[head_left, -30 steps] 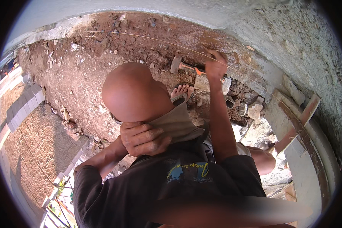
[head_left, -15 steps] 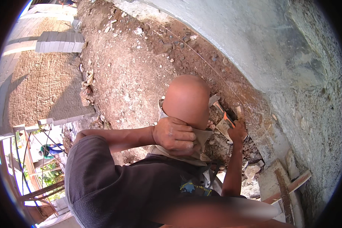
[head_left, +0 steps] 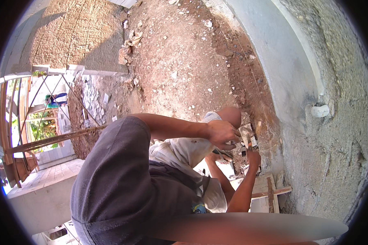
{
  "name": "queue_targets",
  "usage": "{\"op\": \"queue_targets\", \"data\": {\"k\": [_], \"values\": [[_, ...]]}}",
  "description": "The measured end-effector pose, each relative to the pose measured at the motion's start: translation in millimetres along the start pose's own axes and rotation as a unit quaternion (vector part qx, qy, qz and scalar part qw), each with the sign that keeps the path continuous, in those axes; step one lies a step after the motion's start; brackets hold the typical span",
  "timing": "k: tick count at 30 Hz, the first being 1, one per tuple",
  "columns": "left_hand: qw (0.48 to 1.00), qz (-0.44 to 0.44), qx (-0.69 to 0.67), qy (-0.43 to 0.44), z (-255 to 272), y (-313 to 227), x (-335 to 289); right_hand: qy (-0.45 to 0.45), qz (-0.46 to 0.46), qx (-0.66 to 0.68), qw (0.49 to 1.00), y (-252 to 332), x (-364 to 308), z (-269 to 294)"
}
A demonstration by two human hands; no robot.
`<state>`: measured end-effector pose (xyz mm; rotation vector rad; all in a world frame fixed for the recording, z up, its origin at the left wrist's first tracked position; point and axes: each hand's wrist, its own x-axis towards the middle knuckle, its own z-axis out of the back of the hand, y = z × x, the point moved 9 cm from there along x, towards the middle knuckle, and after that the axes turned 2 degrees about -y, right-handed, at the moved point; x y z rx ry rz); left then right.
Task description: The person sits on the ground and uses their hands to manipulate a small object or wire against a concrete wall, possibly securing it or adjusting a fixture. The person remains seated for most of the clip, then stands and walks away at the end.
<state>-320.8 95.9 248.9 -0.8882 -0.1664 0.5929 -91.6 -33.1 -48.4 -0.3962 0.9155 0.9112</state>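
My right hand (head_left: 253, 159) is closed around the handle of a hammer (head_left: 250, 144), whose orange part shows above the fist. The hammer stands over broken rubble beside the wall, and its head is hard to tell from the pale stone piece (head_left: 245, 131) there. My left hand (head_left: 223, 134) hangs just left of it, in front of my bent knee (head_left: 230, 116), with its fingers curled inward. Whether anything sits in those fingers cannot be made out. My bare foot (head_left: 219, 157) rests on the ground below the left hand.
A rough concrete wall (head_left: 315, 163) rises on the right, with a thin string (head_left: 252, 73) stretched along its foot. Wooden strips (head_left: 270, 193) lie low by the wall. Block paving (head_left: 65, 32) is at the upper left. Farther off, a person (head_left: 57, 99) is near wooden poles.
My left hand has left my knee and moved right, close to the hammer. The right hand still grips the hammer, a little lower in view. The view has shifted and my knee sits farther right.
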Motion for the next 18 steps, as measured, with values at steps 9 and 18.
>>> {"op": "queue_targets", "data": {"k": [9, 18], "values": [[0.980, 0.169, -0.106, -0.020, -39.1, -46.7, -78.8, 0.222, -0.130, 0.242, 0.936, -86.1, -160.3, 9.5], [0.775, 0.499, -0.208, -0.326, 34.2, -0.7, -286.1, 0.273, -0.204, 0.134, 0.931, -71.8, -247.8, 82.5]]}}
